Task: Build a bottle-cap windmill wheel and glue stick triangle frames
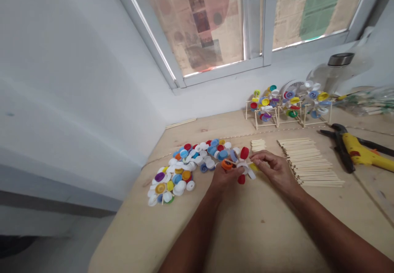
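My left hand (223, 178) is closed on a wheel of plastic bottle caps (243, 167), gripping it near an orange cap (227, 164). Red, white and blue-violet caps stick out around its white middle on short wooden sticks. On the wheel's right side, the fingertips of my right hand (272, 167) are pinched together at a yellow cap (254, 167); the exact grip there is partly hidden. Just left of the wheel lies a heap of loose bottle caps (184, 166) in white, blue, red, yellow and other colours.
Right of my hands lie rows of thin wooden sticks (314, 164) and a small bundle of short sticks (257, 144). A yellow and black glue gun (358, 152) rests at the right. Finished cap wheels on stick stands (266, 109) line the back wall near a glass jug (329, 74).
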`<state>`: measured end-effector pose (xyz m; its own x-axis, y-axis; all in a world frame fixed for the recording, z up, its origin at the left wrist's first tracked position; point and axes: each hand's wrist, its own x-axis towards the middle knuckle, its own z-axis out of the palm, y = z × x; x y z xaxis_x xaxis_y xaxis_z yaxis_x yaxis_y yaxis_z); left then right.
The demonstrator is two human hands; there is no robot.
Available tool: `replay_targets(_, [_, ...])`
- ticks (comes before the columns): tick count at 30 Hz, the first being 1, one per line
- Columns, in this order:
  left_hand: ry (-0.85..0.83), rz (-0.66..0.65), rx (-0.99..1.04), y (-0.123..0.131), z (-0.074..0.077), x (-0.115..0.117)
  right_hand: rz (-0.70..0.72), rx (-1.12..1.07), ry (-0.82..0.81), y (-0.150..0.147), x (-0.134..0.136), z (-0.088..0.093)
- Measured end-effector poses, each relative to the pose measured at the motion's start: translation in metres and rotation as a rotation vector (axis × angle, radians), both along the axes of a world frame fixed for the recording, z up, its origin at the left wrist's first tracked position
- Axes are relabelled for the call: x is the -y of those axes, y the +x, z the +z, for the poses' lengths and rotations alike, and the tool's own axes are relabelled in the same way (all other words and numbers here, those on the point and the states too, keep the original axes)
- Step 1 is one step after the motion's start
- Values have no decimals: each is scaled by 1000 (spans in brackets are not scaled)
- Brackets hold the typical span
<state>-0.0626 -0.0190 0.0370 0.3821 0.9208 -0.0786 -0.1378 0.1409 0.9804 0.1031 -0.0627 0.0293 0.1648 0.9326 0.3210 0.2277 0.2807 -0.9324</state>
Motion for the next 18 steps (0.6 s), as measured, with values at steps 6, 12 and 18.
replay_targets(6, [-30, 53, 49, 0, -1, 2, -55, -124, -64, -1, 2, 1])
replay_targets(12, [-102, 293, 230, -3, -3, -7, -239, -234, -87, 2, -3, -3])
replay_targets(18, [-129, 390, 306, -4, -3, -12, -139, 137, -187, -1, -3, -19])
